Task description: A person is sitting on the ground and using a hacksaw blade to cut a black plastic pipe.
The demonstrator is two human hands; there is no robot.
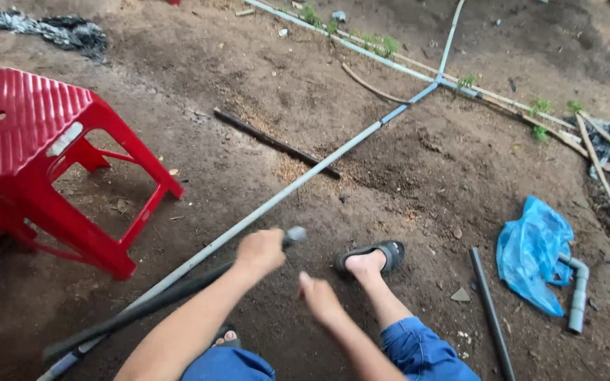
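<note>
Grey pipe piece [294, 235] gripped in left hand [259, 252] over crumbly soil [404, 176]

Bare dirt ground [404, 176] carries a red stool [44, 155], a long grey pipe [305, 180], a dark rod [273, 142], a blue bag [534, 254] and a pipe elbow [579, 289].

dark pipe [142, 307] | long, slim | slanted low over dirt | upper end grey-tipped, in fist

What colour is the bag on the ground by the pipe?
The bag is blue, lying crumpled on the dirt beside a grey pipe elbow. The head view shows it best.
</note>
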